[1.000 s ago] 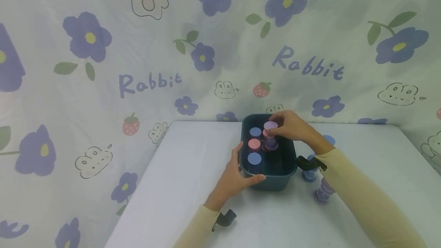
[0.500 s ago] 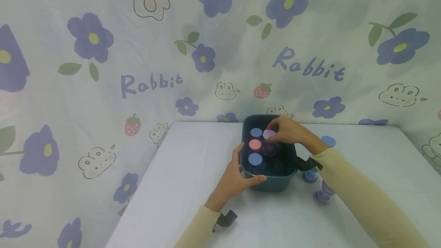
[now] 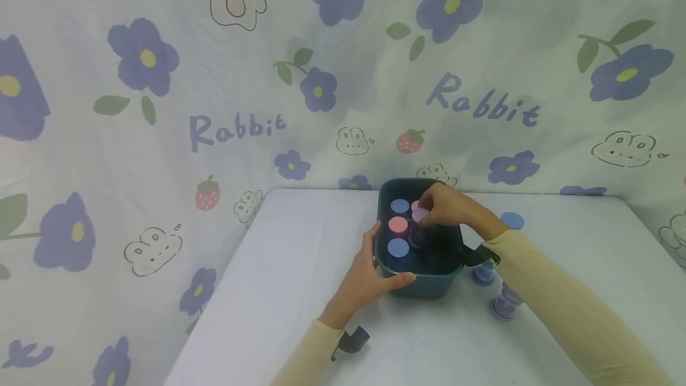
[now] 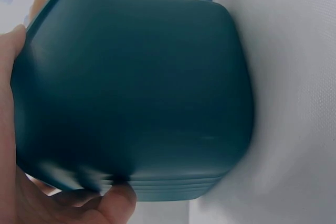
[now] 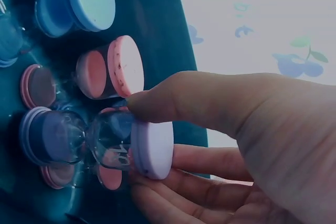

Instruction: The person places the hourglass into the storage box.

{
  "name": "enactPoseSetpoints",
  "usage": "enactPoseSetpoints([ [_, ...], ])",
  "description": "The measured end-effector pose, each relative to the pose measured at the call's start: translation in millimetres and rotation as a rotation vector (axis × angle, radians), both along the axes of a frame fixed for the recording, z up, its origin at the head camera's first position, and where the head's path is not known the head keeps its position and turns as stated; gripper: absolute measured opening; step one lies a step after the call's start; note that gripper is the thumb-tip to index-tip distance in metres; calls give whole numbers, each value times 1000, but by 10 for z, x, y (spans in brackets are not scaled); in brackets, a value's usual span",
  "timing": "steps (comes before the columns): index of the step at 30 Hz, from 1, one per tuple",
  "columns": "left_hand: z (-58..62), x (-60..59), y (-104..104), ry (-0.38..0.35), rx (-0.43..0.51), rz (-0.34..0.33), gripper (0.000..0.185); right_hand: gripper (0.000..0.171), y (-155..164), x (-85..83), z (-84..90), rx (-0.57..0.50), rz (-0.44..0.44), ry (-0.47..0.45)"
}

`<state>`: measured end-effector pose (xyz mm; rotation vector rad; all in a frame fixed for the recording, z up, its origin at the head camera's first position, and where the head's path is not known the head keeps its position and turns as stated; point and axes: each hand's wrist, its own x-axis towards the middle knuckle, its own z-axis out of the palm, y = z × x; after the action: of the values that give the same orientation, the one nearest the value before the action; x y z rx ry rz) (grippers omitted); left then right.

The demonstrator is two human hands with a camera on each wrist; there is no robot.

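Note:
My right hand (image 3: 449, 204) pinches the purple cap of an hourglass (image 5: 156, 150) inside the teal bin (image 3: 420, 286). In the right wrist view, its thumb is on one side of the cap and the fingers are on the other, the clear glass bulbs pointing into the bin. A pink-capped hourglass (image 5: 128, 66) stands right beside it, with a blue-capped one (image 5: 94, 1) farther along. The bin's left row shows blue, pink and blue caps in the head view. My left hand (image 3: 361, 279) grips the bin at its near left corner, thumb over the front rim.
On the white table (image 3: 300, 255), right of the bin, stand a blue hourglass (image 3: 484, 274), a purple hourglass (image 3: 505, 306) and another blue-capped one (image 3: 513, 220), partly hidden by my right arm. A flower-print curtain (image 3: 241, 76) hangs behind the table's back edge.
My right hand has lowered the purple hourglass into the bin and shifted it slightly toward the front, uncovering part of the pink cap behind. My left hand keeps its hold on the bin.

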<state>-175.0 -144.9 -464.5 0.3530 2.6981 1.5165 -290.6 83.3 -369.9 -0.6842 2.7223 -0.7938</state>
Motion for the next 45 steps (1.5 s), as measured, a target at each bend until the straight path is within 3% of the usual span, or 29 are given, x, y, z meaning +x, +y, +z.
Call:
enactPoseSetpoints([
  [18, 13, -11, -1, -4, -1, 2, 116, 39, -66, 9, -4, 104, 22, -13],
  [45, 24, 19, -6, -18, 0, 5, 115, 39, -63, 39, 13, 143, 46, -25],
])
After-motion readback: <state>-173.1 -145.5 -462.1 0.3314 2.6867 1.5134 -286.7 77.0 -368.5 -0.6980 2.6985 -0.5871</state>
